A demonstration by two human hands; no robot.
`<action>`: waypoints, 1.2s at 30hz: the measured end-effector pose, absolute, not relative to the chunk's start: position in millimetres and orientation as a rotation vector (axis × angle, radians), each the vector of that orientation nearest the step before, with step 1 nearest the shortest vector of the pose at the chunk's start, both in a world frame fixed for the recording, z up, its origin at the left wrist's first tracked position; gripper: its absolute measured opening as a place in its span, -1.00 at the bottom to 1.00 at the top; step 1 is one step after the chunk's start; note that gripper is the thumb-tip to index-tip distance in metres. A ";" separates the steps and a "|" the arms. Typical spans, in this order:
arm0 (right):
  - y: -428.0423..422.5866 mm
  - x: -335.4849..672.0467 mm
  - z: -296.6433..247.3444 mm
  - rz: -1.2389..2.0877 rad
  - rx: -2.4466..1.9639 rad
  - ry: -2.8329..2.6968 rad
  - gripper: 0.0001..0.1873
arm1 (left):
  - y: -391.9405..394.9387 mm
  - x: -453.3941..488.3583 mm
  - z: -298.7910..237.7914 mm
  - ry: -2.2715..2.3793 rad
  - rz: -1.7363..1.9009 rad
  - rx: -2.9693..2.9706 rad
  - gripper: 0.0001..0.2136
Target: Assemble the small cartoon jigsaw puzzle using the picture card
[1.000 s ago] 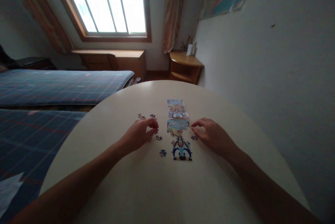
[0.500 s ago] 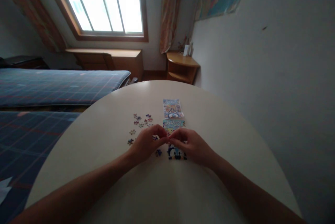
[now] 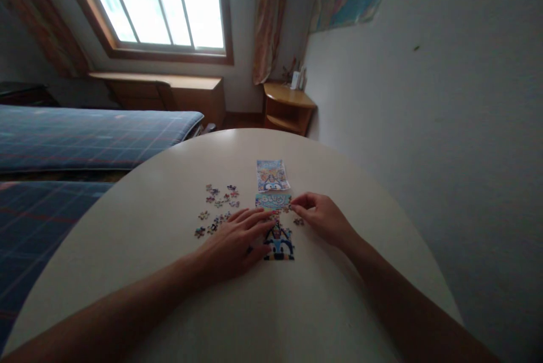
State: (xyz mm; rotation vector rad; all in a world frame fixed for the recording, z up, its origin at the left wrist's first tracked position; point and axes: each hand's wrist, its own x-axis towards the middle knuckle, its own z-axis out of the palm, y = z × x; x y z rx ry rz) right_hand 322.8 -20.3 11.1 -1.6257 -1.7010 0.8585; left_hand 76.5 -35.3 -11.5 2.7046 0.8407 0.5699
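My left hand (image 3: 241,238) lies flat with its fingers stretched over the left side of a partly assembled jigsaw puzzle (image 3: 280,249), which shows a blue cartoon dog's face. The assembled upper strip (image 3: 271,201) bears lettering and lies just beyond the fingertips. At the strip's right edge, thumb and forefinger of my right hand (image 3: 324,220) are pinched on a small jigsaw piece (image 3: 287,208), partly hidden by the fingertips. Below them a loose piece (image 3: 298,221) rests on the table. Past the puzzle lies a paper reference picture (image 3: 272,175).
Several loose jigsaw pieces (image 3: 218,203) are scattered left of the puzzle, some partly behind my left hand. Everything lies on a round white table (image 3: 169,193). A bed with a plaid cover (image 3: 97,137) stands to the left, a white wall (image 3: 445,125) to the right.
My hands, pinched together over the puzzle before, have separated. The left has flattened over the puzzle's left side; the right has shifted to its upper right edge. The view has moved slightly right.
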 end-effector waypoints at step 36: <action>-23.6 324.2 7.5 0.617 -1.746 -1.916 -0.83 | -37.6 73.9 -10.2 0.821 0.504 2.717 -0.58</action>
